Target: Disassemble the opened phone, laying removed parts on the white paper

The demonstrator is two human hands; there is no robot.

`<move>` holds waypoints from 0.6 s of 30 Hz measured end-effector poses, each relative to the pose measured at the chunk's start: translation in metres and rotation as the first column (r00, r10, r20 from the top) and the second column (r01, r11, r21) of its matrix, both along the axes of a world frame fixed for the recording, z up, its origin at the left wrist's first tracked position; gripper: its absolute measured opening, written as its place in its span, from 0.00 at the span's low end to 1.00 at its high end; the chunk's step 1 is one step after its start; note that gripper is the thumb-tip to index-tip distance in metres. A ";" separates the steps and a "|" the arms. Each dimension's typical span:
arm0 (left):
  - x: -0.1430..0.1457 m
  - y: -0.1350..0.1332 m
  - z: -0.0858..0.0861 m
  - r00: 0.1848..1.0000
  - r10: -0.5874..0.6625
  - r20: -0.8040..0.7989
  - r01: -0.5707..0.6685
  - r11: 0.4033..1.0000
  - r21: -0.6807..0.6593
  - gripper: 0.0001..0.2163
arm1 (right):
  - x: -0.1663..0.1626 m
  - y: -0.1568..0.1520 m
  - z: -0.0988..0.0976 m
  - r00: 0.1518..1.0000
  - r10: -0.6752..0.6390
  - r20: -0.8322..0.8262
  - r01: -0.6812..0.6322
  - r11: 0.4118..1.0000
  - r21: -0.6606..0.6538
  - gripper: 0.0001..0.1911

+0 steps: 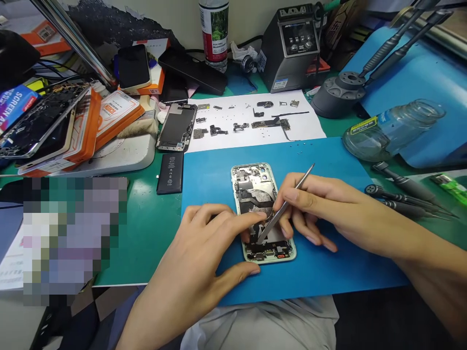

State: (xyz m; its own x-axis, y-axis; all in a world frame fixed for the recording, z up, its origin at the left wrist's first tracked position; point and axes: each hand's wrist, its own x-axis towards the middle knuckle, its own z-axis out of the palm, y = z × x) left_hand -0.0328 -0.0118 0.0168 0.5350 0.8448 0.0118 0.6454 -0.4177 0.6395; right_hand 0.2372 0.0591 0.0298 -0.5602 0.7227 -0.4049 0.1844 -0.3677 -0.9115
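Note:
An opened phone housing (pixel 255 187) with a pale green rim lies on the blue mat, its inside facing up. My left hand (pixel 206 248) holds the housing at its lower left, with the thumb at the bottom edge and the index finger reaching over the inside. In my right hand (pixel 324 199), a slim metal pry tool (pixel 273 221) is gripped like a pen. Its flat tip touches or hovers just over the dark parts near the bottom of the housing; contact is hard to tell. My left fingers partly cover the housing's middle.
Behind the blue mat (pixel 211 180), white paper (pixel 219 141) carries several small phone parts. A phone screen (pixel 177 126) and a battery (pixel 170 173) lie to the left. At right are a glass jar (pixel 394 131), screwdrivers (pixel 404 197) and a tool holder (pixel 339 95); a soldering station (pixel 290 53) stands behind.

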 end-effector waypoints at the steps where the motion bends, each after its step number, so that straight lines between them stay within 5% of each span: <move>1: 0.000 0.000 0.000 1.000 -0.001 -0.003 0.001 1.000 0.000 0.27 | -0.002 0.002 0.001 1.000 0.010 0.018 -0.009 1.000 -0.022 0.23; 5: 0.001 0.000 0.000 1.000 0.000 -0.015 0.000 1.000 0.004 0.28 | -0.006 0.014 0.004 0.987 0.108 0.121 -0.099 0.992 -0.076 0.25; 10: 0.003 0.000 -0.004 1.000 0.006 -0.027 -0.006 1.000 0.029 0.32 | -0.003 0.017 0.017 0.973 0.213 0.089 -0.217 0.975 0.043 0.19; 14: 0.003 0.001 -0.005 1.000 0.004 -0.029 -0.003 0.999 0.038 0.28 | 0.001 0.008 0.021 0.978 0.192 0.082 -0.203 0.968 0.149 0.17; 18: 0.003 0.001 -0.005 1.000 -0.022 0.012 0.022 0.999 0.044 0.17 | -0.002 0.004 0.012 0.991 0.060 0.118 -0.075 0.990 0.123 0.19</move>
